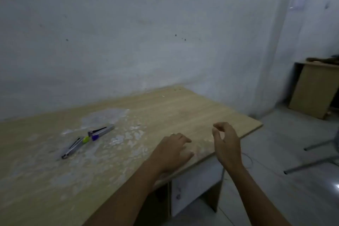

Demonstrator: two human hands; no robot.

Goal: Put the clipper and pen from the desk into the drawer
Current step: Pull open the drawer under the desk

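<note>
Stretching along a pale wall, the wooden counter (pixel 183 108) carries both task items on its worn, flaking patch, far left of the person's hands. The left hand (pixel 172 150) rests near the front edge, fingers loosely spread, holding nothing; it is the nearer one. The right hand (pixel 226 143) hovers off the corner, fingers curled, grip empty. The clipper (pixel 73 147) and pen (pixel 100 132) lie end to end, long axes running diagonally from near-left to far-right. Blur makes them hard to separate; a white panel (pixel 194 187) below may be the drawer, though that is unclear.
</note>
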